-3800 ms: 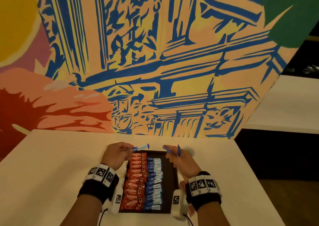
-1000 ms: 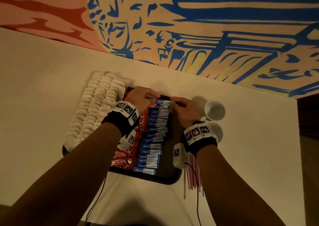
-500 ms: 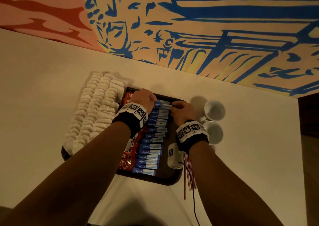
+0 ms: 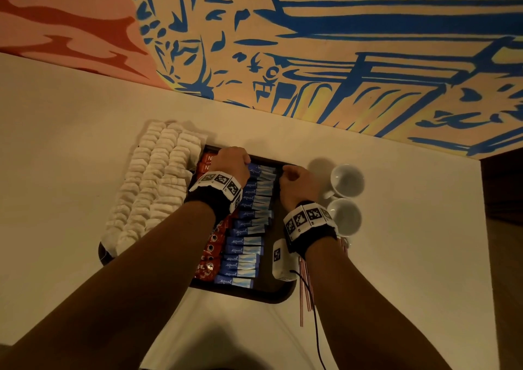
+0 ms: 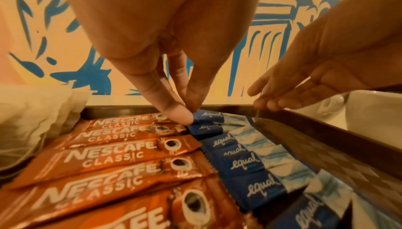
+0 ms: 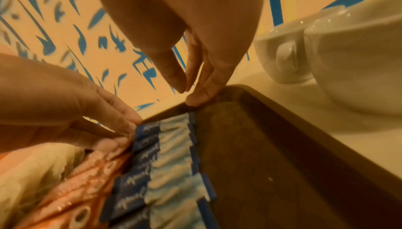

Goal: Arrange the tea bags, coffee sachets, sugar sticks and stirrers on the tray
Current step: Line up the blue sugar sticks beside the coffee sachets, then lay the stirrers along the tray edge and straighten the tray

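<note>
- Dark tray (image 4: 280, 294) on a pale table (image 4: 56, 132), set against a blue-and-orange mural wall (image 4: 339, 30).
- On the tray, left to right: rows of white tea bags (image 4: 152, 183); a column of red coffee sachets (image 5: 108, 157); a column of blue sugar sticks (image 4: 246, 241); then a bare strip of tray floor along the right side.
- Two white cups (image 4: 346, 183) stand on the table just right of the tray. Red stirrers (image 4: 305, 293) lie off the tray by its near right corner, partly under the right wrist.
- Left hand (image 4: 230, 163) at the far end of the sugar column, thumb and fingertips pressed together on the dark end of the topmost stick (image 5: 208, 115).
- Right hand (image 4: 297, 181) over the far right part of the tray, fingers straight and slightly parted, holding nothing; fingertips close to the far rim, contact unclear.
- Head view: left forearm and wristband cover most of the sachet column; the pinch itself is hidden there.
- Left wrist view reads the print: "Nescafe Classic", "Equal".
- Right wrist view is blurred; sachets show only as orange smears at lower left.
</note>
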Demonstrator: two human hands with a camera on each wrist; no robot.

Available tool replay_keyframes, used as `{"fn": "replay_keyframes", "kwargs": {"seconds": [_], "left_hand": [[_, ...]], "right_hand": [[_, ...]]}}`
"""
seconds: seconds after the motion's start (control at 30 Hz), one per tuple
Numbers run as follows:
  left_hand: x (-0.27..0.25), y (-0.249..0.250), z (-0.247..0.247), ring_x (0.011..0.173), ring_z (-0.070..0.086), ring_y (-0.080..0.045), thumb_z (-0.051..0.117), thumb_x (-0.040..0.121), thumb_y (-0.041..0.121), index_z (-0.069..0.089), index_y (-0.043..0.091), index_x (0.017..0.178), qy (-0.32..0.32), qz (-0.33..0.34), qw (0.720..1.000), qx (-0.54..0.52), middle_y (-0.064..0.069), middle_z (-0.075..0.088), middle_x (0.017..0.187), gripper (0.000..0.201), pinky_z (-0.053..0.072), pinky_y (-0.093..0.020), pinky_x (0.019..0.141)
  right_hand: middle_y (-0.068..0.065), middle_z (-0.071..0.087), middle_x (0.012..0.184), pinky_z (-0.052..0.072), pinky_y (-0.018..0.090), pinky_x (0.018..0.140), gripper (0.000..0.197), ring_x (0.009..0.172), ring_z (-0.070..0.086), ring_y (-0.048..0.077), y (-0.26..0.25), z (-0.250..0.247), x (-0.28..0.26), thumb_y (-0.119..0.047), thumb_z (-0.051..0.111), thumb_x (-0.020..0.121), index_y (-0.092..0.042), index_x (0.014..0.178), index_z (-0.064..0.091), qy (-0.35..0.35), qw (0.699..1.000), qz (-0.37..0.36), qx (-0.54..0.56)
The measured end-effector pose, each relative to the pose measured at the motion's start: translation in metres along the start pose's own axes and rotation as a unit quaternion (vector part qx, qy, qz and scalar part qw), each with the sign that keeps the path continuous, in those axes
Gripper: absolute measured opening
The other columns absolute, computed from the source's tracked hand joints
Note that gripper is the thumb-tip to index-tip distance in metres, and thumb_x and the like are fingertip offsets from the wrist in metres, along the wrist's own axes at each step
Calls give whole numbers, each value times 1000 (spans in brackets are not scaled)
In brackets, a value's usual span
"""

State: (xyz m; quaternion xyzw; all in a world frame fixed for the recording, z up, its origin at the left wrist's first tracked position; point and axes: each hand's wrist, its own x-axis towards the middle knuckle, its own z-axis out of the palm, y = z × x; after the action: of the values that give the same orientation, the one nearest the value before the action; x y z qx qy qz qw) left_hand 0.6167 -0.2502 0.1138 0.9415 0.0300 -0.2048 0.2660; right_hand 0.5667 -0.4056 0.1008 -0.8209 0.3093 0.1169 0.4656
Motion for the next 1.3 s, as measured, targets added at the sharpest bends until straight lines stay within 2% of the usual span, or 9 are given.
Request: {"fn": "replay_keyframes", "kwargs": {"seconds": [0.23, 0.37, 0.43, 0.53, 0.6, 0.73, 0.9, 1.13, 1.3], "left_hand": [[-30, 2, -14, 102, 64, -17, 61, 94, 21, 72, 20, 106, 51, 18, 996, -65, 2, 70, 111, 16, 42, -21, 80], [-73, 6, -23, 87, 63, -8, 59, 94, 28, 65, 31, 83, 28, 57, 992, -111, 13, 66, 90, 13, 46, -22, 77], [-99, 7, -25, 81, 68, -11, 58, 94, 29, 62, 31, 74, -4, 67, 988, -137, 12, 67, 80, 21, 53, -25, 74], [-135, 5, -23, 76, 73, -17, 61, 96, 22, 72, 17, 87, -67, 68, 977, -188, -1, 74, 81, 15, 61, -32, 73], [-155, 2, -11, 77, 74, -21, 61, 96, 20, 73, 9, 93, -118, 66, 972, -191, -6, 75, 83, 17, 62, -37, 78], [-190, -3, 32, 75, 71, -24, 61, 93, 11, 74, 5, 85, -227, 40, 956, -182, -12, 75, 83, 16, 61, -38, 76], [-229, 17, 90, 77, 70, -17, 58, 90, 30, 73, 12, 81, -284, 94, 954, -18, 3, 70, 77, 25, 59, -33, 74], [-243, 68, 164, 104, 67, -30, 55, 97, 41, 64, 14, 118, -226, 7, 971, 72, -9, 68, 117, 35, 54, -34, 87], [-248, 90, 191, 133, 46, -33, 46, 101, 26, 14, -5, 153, -149, -39, 985, 74, -21, 31, 154, 68, 39, -36, 108]], "right_hand": [[-20, 67, 94, 44, 6, 76, 11, 85, 61, -10, -7, -49, -69, -24, 66, 96, -28, 105, 71, 37, 991, -118, 42], [-9, 74, 95, 57, 28, 81, 8, 90, 70, 9, 17, -84, -116, -27, 66, 97, -29, 103, 72, 12, 992, -106, 60], [-8, 74, 97, 55, 25, 82, 11, 90, 70, 8, 34, -102, -142, -30, 65, 98, -26, 105, 71, 14, 995, -95, 37], [-14, 73, 91, 51, 17, 74, 6, 85, 69, 0, 67, -124, -180, -32, 63, 98, -32, 97, 68, 24, 997, -72, 7], [-12, 73, 92, 54, 21, 74, 4, 86, 71, 6, 96, -134, -196, -32, 64, 98, -32, 98, 68, 35, 999, -40, 4], [-1, 70, 104, 46, 26, 80, 31, 92, 64, 15, 146, -148, -203, -36, 68, 95, -18, 120, 67, 41, 998, 38, -39], [8, 67, 125, 45, 35, 100, 56, 111, 61, 23, 169, -159, -175, -47, 67, 93, -11, 135, 58, 3, 991, 88, -104], [13, 56, 145, 39, 38, 110, 74, 132, 52, 30, 171, -151, -117, -58, 64, 91, -8, 144, 51, -30, 986, 79, -144], [15, 63, 133, 47, 39, 103, 74, 122, 59, 32, 170, -138, -96, -65, 62, 88, -6, 132, 61, -60, 980, 49, -181]]}}
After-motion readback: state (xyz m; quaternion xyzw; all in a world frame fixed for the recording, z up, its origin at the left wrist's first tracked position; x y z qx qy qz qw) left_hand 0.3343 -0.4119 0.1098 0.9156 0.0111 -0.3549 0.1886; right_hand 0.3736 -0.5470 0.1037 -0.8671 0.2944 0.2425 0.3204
